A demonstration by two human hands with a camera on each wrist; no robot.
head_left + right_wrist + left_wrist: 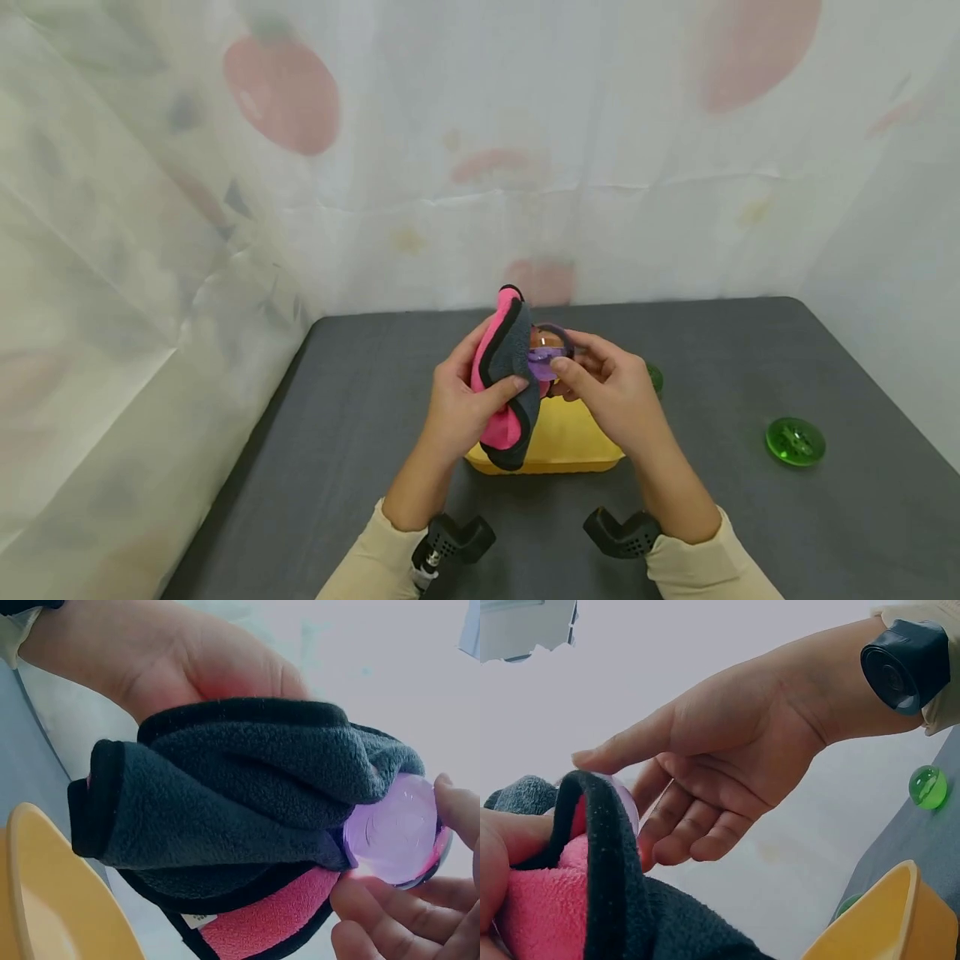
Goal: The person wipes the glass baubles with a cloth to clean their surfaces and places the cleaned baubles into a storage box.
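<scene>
Pink-grey cloth (504,379) gripped by left hand (461,400), right hand (611,392) pinching purple lid (546,357)

Yellow container (558,442) directly beneath both raised hands, green lid (795,441) lying well to the right, second green piece (656,377) just behind right hand (611,392), bare tabletop (337,433) left, curtain walls enclosing back and sides.

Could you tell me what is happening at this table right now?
A person holds a pink and grey cloth in the left hand and a small purple transparent dish in the right hand's fingertips, with the cloth pressed against the dish. Both are held up above a yellow tub on the dark table. A green glass dish lies on the table to the right.
</scene>
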